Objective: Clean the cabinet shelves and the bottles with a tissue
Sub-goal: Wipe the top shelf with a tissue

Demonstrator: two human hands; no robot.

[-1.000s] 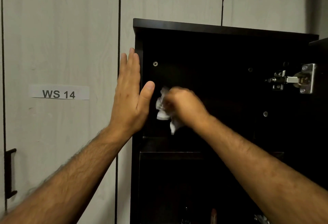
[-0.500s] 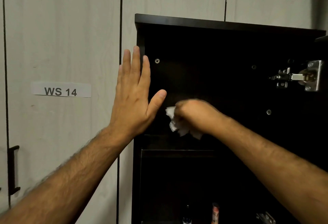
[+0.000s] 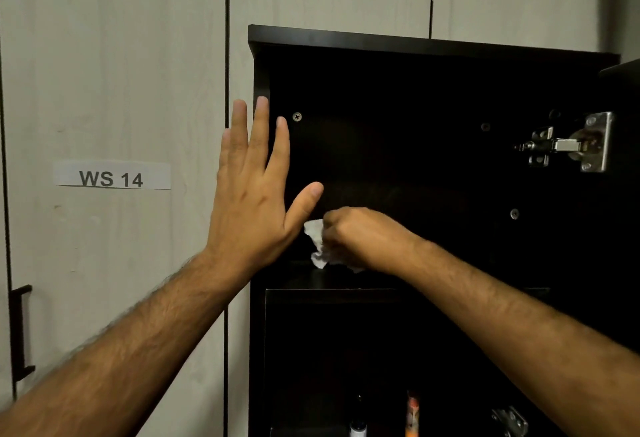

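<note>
The dark cabinet [image 3: 433, 48] stands open against pale wall panels [image 3: 114, 55], one of which carries a label [image 3: 111, 175] reading "WS 14". Its upper compartment shows no contents; its interior is too dim to judge for dust. The upper shelf [image 3: 339, 279] forms the floor of that compartment.

The left hand [image 3: 254, 194] lies flat, fingers straight and spread, grasping nothing, against the cabinet's left front edge. Judged purpose: bracing the carcass while the other hand works.

The right hand [image 3: 360, 237] is clenched round a crumpled white tissue [image 3: 317, 240], low in the compartment at the left rear of the shelf, at or just above its surface; contact cannot be confirmed.

A metal hinge [image 3: 568, 145] sits on the right wall. Two bottles [image 3: 412, 414] stand in the lower compartment, only their tops visible.

Recommendation for the step in hand: press the tissue flat rather than balled, draw it from the rear corner forward in overlapping passes, work into the side joints, and keep clear of the hinge. The bottles appear untouched and remain to be wiped.
</note>
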